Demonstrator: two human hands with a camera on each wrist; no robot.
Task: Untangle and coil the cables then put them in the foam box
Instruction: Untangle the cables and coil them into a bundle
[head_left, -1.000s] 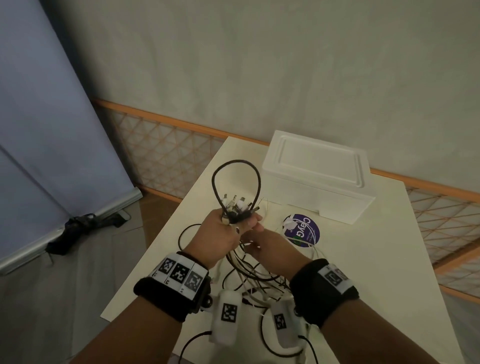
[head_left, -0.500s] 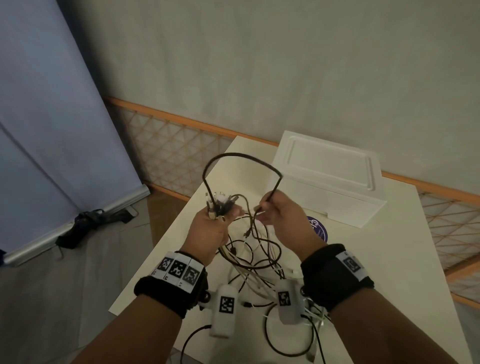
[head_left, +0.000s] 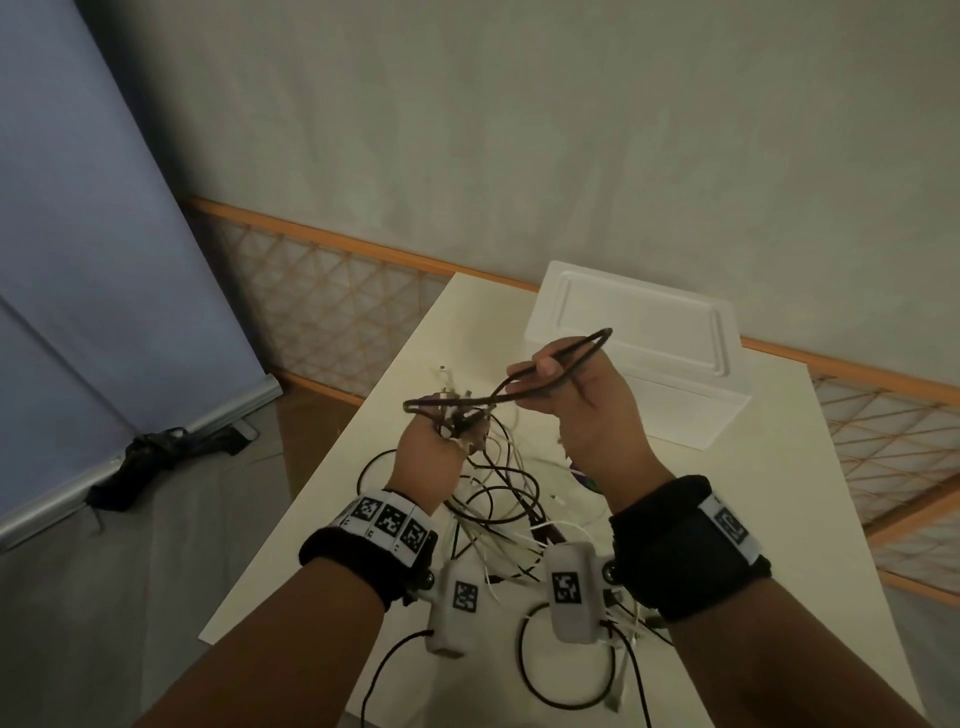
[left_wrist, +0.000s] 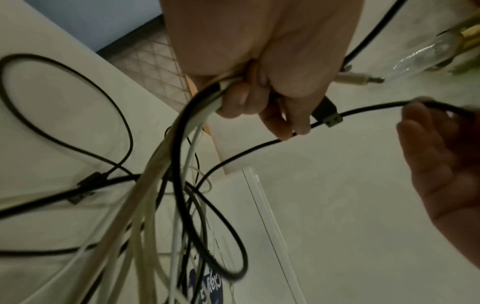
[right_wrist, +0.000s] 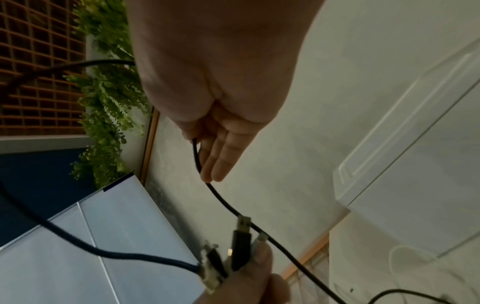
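Observation:
A tangle of black and white cables lies on the white table and rises into my left hand. That hand grips a bunch of cable ends and plugs; its wrist view shows the fingers curled round the strands beside a black USB plug. My right hand pinches one black cable, folded into a narrow twisted loop running back to the left hand. The same black cable passes along my right fingers. The white foam box stands behind, lid on.
A round purple sticker lies on the table, mostly hidden by my right wrist. The table's left edge drops to the floor, where a black bundle lies below a blue screen. A wooden lattice rail runs along the wall.
My right hand took hold of the black loop, then drew it right and up toward the box. The round loop became a flat, twisted one. My left hand kept gripping the plugs.

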